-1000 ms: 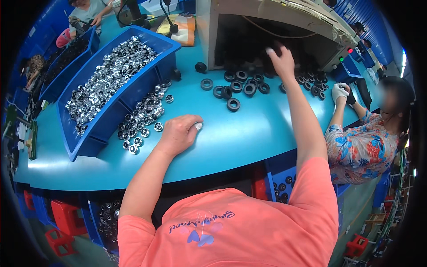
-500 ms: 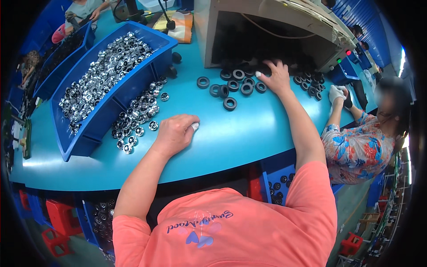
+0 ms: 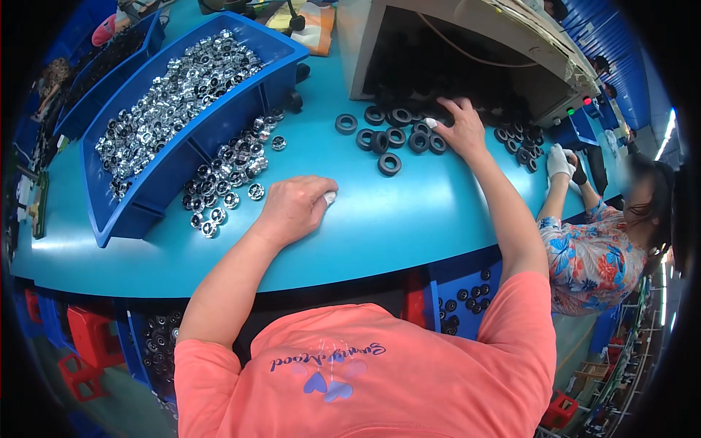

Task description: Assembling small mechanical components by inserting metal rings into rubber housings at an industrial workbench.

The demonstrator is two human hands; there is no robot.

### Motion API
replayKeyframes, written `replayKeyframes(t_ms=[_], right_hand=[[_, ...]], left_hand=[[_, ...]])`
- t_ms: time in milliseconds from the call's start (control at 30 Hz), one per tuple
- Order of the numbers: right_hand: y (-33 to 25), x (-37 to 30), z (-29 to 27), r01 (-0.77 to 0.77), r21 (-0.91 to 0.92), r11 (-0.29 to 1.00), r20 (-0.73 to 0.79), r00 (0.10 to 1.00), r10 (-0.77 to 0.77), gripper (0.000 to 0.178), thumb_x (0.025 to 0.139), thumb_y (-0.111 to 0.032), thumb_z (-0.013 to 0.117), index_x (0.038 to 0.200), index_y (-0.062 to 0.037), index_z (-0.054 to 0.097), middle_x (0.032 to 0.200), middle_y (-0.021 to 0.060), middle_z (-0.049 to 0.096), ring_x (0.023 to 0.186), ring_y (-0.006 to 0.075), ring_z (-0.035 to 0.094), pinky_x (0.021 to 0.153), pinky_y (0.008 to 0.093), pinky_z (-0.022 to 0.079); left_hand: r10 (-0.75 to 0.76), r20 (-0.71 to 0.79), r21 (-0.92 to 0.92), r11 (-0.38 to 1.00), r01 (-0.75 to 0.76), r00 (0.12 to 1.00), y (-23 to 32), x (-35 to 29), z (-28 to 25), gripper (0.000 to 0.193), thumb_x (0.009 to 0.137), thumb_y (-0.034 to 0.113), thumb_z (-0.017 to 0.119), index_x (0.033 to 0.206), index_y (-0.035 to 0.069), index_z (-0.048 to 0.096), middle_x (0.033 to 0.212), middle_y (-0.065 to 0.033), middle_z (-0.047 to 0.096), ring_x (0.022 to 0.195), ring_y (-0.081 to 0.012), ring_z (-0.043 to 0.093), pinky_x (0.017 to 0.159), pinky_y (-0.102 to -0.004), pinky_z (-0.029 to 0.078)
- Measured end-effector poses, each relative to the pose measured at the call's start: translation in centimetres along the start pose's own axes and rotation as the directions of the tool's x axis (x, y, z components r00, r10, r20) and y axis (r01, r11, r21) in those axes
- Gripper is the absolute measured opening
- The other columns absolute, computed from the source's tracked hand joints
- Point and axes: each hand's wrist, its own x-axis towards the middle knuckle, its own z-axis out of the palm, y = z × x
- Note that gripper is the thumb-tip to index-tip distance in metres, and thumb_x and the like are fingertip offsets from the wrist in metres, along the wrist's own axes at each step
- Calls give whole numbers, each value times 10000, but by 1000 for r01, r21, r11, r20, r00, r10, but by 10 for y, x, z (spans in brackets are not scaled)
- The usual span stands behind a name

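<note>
My left hand [image 3: 293, 209] rests on the turquoise table with its fingers curled in; a white wrap covers the thumb tip. What the curled fingers hold, if anything, is hidden. Beside it, to the left, lies a loose pile of shiny silver-and-black wheel hubs [image 3: 232, 166]. My right hand [image 3: 463, 134] reaches forward over several black rubber rings [image 3: 389, 164], its thumb and fingers spread, with white on the thumb tip too. No ring shows in its grasp. The rings look like small tyres and lie in front of a box-like machine [image 3: 358, 55] with a dark opening.
A long blue bin [image 3: 157, 191] full of silver hubs stands at the left. More black rings [image 3: 522, 146] lie right of my right hand. A co-worker in a floral shirt [image 3: 588, 259] sits at the right. Blue trays [image 3: 432, 310] with black wheels sit below the table edge.
The view has shifted, so the table and bin sit slightly higher in it. My right hand has drawn back a little relative to the rings. My left hand stays curled on the table.
</note>
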Motion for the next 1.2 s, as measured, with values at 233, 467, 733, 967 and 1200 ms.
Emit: replayKeyframes(t_ms=[233,467,733,967,1200], right_hand=[[-22,32,-16,-25,113,993,62,998,18,432,788,-381,794,1126,-115,760,1127,188,661,1031,352,668,945,426,536],[-45,140,33,101,184,978,-68,994,-90,558,845,-478,719,1299,-158,664,1282,199,656,1141,402,641,1006,457,508],[-70,109,18,176,182,967,-426,901,-84,271,933,-244,623,1160,-127,714,1115,183,703,1032,387,665,869,465,541],[-207,40,3,632,204,748,-283,769,-572,471,785,15,633,1254,-17,592,1277,171,611,1189,362,582,994,432,508],[-230,158,114,236,78,969,0,972,-237,444,882,-28,569,1307,63,482,1394,236,418,1292,496,435,1082,534,443]], left_hand=[[-3,-14,-14,1000,3,1000,-2,-1,-1,109,859,62,697,959,83,735,892,-104,740,770,-298,705,679,-400,555],[-44,0,-72,996,44,999,-5,1,-5,112,864,62,692,967,75,734,903,-112,740,777,-305,705,690,-396,561],[-8,-27,-65,998,6,1000,-10,-3,-3,128,870,87,690,991,91,732,924,-103,744,821,-310,716,721,-403,575],[-32,8,-75,997,32,999,-9,-4,-2,183,831,48,663,994,97,732,947,-97,747,866,-309,716,763,-417,574],[-8,16,-97,995,10,1000,-12,-3,-7,185,836,59,672,1008,90,732,985,-101,747,895,-307,715,783,-424,572]])
